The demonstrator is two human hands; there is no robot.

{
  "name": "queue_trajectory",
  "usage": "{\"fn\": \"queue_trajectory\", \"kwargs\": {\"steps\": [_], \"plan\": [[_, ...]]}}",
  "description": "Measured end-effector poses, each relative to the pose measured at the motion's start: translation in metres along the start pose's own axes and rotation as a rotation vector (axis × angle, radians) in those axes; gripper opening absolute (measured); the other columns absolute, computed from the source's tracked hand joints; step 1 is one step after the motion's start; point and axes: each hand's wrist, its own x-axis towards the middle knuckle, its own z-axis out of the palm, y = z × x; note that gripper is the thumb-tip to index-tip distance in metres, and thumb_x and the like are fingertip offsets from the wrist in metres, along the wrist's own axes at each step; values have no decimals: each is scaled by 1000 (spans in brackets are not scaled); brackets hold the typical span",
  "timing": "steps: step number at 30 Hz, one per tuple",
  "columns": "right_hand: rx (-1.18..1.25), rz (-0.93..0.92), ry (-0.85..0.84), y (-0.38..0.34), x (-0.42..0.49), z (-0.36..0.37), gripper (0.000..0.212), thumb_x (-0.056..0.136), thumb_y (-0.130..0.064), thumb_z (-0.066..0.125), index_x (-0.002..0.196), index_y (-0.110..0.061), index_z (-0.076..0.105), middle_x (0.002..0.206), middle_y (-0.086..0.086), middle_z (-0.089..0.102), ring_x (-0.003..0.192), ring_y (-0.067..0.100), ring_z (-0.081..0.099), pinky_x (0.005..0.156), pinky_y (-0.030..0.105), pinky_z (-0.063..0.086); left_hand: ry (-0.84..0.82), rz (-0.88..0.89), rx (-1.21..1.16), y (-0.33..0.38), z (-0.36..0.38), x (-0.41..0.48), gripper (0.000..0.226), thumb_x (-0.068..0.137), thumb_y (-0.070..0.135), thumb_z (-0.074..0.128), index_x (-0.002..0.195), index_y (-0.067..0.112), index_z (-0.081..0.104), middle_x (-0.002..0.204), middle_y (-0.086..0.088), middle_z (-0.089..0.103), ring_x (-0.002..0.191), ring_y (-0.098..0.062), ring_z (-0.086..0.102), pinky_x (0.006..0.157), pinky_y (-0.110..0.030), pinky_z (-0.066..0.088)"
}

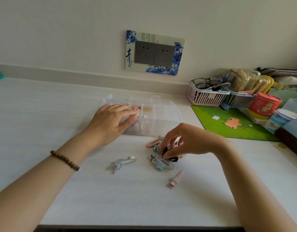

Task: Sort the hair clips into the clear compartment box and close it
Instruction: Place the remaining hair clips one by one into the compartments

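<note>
Now sorting clips beside "青花" socket sticker (pixel 154 52).
Right hand (pixel 191 141) fingers pinch small black hair clip (pixel 164 150); left hand (pixel 110 123) spread flat on clear compartment box (pixel 161 114).

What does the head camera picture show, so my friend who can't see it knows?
A person's right hand pinches a black hair clip from a small pile of clips on a white table, while the left hand rests on an open clear compartment box that already holds a few clips. A silver clip and a pink bunny clip lie apart nearby.

left grip (pixel 113 122) flat, right grip (pixel 186 141) seemingly pinching
</note>
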Motion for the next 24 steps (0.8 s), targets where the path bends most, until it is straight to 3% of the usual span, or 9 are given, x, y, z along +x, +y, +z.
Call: {"fn": "queue_trajectory", "kwargs": {"steps": [3, 6, 9, 13, 18, 24], "plan": [[120, -72, 120, -2, -1, -6, 17, 74, -31, 74, 88, -21, 74, 86, -5, 74, 78, 7, 66, 75, 23, 54, 0, -6, 6, 0, 0, 0, 85, 74, 76, -5, 127, 36, 49, 142, 7, 43, 131, -11, 34, 108, -33, 17], [483, -141, 380, -4, 6, -13, 20, 70, -26, 71, 82, -11, 70, 84, 6, 73, 71, 14, 65, 66, 21, 52, -1, -11, 5, 2, -1, 0, 93, 70, 79, -8, 127, 33, 49, 142, 6, 43, 131, -13, 35, 108, -34, 17], [625, -103, 585, 0, 24, -22, 14, 72, -24, 70, 79, -12, 67, 73, -2, 72, 65, 6, 64, 65, 17, 54, 6, -22, -3, 4, -1, 0, 96, 68, 81, -9, 125, 32, 52, 142, 6, 43, 130, -13, 36, 108, -33, 16], [555, -59, 605, -1, 49, -27, 5, 80, -17, 69, 82, -13, 67, 80, 0, 71, 70, 7, 66, 73, 19, 57, 9, -26, -17, 3, -1, 0, 91, 70, 79, -6, 125, 35, 51, 141, 8, 43, 129, -9, 36, 107, -29, 14], [307, -11, 624, 14, 57, -26, 18, 82, -29, 67, 91, -13, 69, 87, -7, 70, 77, -1, 65, 77, 10, 47, 17, -13, -30, 3, -1, -1, 87, 72, 78, -5, 125, 36, 50, 141, 9, 43, 129, -9, 36, 106, -28, 14], [54, 30, 536, 26, 46, -22, 23, 86, -35, 61, 92, -16, 72, 94, -8, 71, 92, 3, 63, 93, 27, 44, 14, 6, -30, 1, 0, -1, 80, 76, 75, 0, 125, 35, 50, 140, 10, 44, 128, -8, 37, 108, -31, 16]]}}
